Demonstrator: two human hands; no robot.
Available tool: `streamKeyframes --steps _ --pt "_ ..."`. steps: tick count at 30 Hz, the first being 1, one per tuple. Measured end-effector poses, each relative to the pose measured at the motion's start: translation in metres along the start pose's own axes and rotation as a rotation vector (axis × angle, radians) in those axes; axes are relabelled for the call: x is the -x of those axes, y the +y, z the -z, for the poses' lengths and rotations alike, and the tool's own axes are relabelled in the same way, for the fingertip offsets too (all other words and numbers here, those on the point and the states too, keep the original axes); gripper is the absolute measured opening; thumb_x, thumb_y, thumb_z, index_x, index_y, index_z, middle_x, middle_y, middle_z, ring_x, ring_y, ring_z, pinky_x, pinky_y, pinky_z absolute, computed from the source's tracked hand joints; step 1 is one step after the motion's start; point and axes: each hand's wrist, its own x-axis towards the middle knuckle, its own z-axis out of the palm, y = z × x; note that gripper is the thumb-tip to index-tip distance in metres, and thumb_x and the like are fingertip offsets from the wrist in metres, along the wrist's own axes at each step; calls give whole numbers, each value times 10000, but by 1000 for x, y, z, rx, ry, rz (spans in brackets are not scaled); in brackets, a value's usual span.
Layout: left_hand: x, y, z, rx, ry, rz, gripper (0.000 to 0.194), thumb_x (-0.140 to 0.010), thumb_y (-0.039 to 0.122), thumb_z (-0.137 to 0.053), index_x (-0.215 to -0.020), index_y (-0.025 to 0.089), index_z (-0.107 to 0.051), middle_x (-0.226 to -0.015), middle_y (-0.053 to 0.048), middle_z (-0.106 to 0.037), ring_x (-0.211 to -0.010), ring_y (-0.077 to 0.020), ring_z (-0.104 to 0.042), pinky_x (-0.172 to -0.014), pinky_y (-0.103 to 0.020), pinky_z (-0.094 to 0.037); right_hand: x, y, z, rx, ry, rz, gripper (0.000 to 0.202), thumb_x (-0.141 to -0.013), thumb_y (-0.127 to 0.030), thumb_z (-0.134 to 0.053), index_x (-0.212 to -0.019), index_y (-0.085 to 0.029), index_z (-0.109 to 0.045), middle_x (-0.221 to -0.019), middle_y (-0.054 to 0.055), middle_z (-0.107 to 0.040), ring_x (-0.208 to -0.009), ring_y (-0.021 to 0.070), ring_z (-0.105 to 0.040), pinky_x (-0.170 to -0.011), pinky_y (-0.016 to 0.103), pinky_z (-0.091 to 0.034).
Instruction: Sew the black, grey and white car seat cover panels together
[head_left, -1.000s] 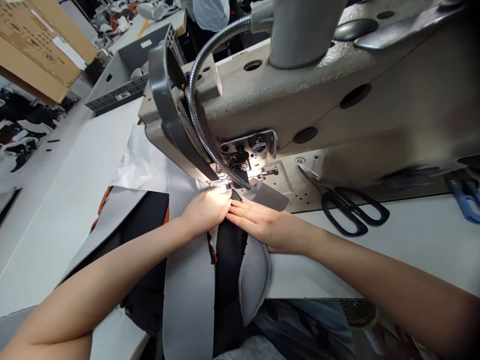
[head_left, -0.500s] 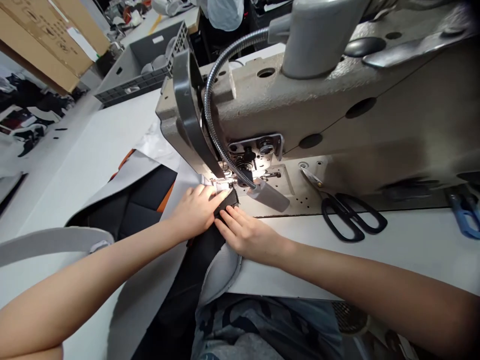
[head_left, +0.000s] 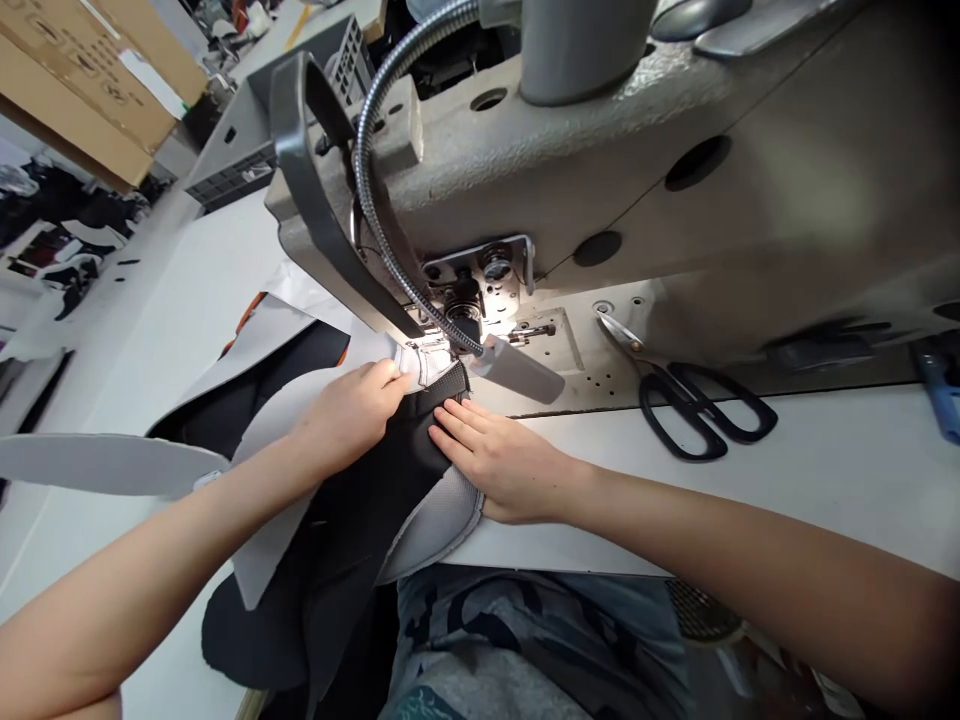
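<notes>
My left hand (head_left: 358,408) is closed in a pinch on the edge of a black and light grey fabric piece (head_left: 367,500), left of the sewing machine's (head_left: 555,170) needle area. A short black webbing strip (head_left: 442,388) lies across the fabric just in front of the presser foot. My right hand (head_left: 514,465) rests on the fabric with its fingers stretched out, their tips beside the strip. Beneath that hand, a padded grey mesh part (head_left: 435,530) of the piece curves toward the table edge. The needle itself is hidden behind the lamp's hose.
Black-handled scissors (head_left: 697,405) lie on the machine bed at right. A small lamp (head_left: 523,370) on a metal hose hangs near the needle area. Blue-handled snips (head_left: 937,395) lie at far right. A grey crate (head_left: 240,140) and a cardboard box (head_left: 97,90) stand behind.
My left hand has drawn back left from the strip, shifting the fabric; more of the black part hangs at the front. My right hand stays nearly in place. The camera view has shifted.
</notes>
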Motion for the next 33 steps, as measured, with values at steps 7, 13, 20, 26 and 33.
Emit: streamKeyframes --steps 7,13,20,26,33 --pt "-8 9 -8 343 -41 41 347 -930 270 -390 -1188 157 -593 -1122 -100 -657 -1013 -234 -625 -857 -332 -501 -3 -11 -7 220 57 -1 532 -829 -208 -493 -1266 95 -502 -1302 324 -496 -1225 380 -496 -1038 523 -383" --pt "-9 27 6 404 -111 26 458 -885 295 -455 -1321 161 -505 -1221 -117 -635 -1095 -259 -617 -929 -366 -494 -10 -20 -16 392 147 0 413 -897 -143 -375 -1154 110 -576 -1171 327 -588 -1096 362 -595 -946 528 -454" --pt "-39 28 15 527 -190 12 304 -866 209 -398 -996 164 -669 -968 -79 -711 -911 -220 -653 -823 -313 -498 -23 -8 -12 346 108 -56 370 -893 -78 -336 -1111 75 -593 -1045 284 -643 -976 321 -627 -942 526 -454" --pt "-48 16 4 566 -19 42 280 -854 184 -389 -647 170 -577 -774 -48 -667 -758 -173 -586 -736 -269 -438 -33 8 -15 336 145 -57 371 -896 -87 -334 -1119 75 -582 -1078 287 -621 -979 313 -606 -920 487 -464" --pt "-44 12 -20 920 151 238 336 -833 285 -418 -521 180 -352 -524 24 -419 -556 -109 -390 -526 -243 -293 -25 14 -3 253 218 -34 301 -924 -103 -365 -1114 -64 -595 -1014 168 -629 -983 244 -570 -935 399 -433"
